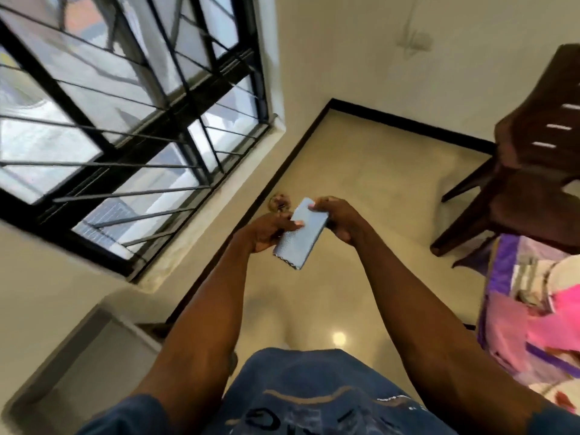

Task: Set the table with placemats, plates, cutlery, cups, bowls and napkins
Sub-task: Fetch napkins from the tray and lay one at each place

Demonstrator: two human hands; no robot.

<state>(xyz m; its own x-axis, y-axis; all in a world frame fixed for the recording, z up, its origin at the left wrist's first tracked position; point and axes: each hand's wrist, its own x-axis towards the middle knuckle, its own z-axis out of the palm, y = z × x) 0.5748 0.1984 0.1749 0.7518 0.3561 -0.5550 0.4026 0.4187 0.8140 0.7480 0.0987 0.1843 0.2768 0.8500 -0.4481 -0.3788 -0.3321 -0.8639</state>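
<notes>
Both hands hold a folded pale blue napkin (302, 233) out in front of the body, over the floor (370, 183) near the window (125, 127) and well apart from the table (533, 309) at the right edge. The left hand (270, 232) grips the napkin's left side with the thumb laid on top; the right hand (337, 219) pinches its far end, fingers curled over the edge. The napkin's long axis runs from lower left, nearest the body, to upper right, its far end pointing toward the corner of the room; its broad face tilts up toward the camera. It looks like textured cloth or paper, though blur makes that uncertain. To do this step well, keep the fold pressed flat between thumbs and fingers so the layers stay square, then turn to the table and lay it down with its long edge parallel to a place setting, beside a plate.
</notes>
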